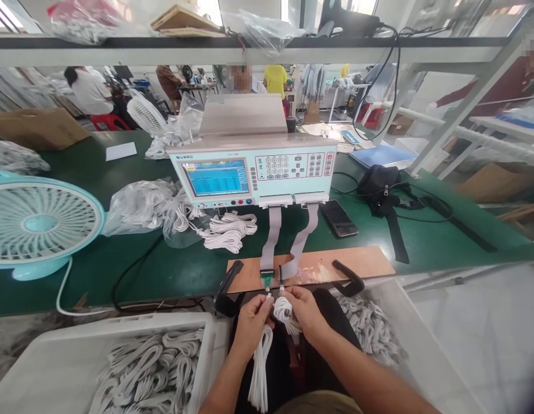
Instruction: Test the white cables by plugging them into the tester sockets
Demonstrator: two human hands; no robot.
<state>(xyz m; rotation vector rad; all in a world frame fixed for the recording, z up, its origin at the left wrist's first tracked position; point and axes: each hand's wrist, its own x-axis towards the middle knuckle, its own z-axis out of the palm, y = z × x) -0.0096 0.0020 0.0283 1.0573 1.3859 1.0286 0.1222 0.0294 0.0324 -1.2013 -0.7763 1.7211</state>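
Observation:
At the bench's front edge, my left hand (253,323) pinches one plug end of a white cable (261,368), right at a small green circuit board (267,280). The looped bundle of that cable hangs below the hand. My right hand (307,313) grips another plug end, with a coiled white cable part (283,309) beside its fingers, close to the second ribbon's black connector (280,272). Whether either plug is fully seated I cannot tell. Two grey ribbon cables (272,233) run from these connectors up to a bench tester (253,167) with a lit blue screen.
White bins with bundled cables stand at left (208,345) and right (415,333). Black clamps (350,279) hold a wooden board (370,261) on the edge. A fan (42,224), loose cable bundles (230,230), phone (339,218) and black pouch (379,184) lie on the bench. People sit beyond.

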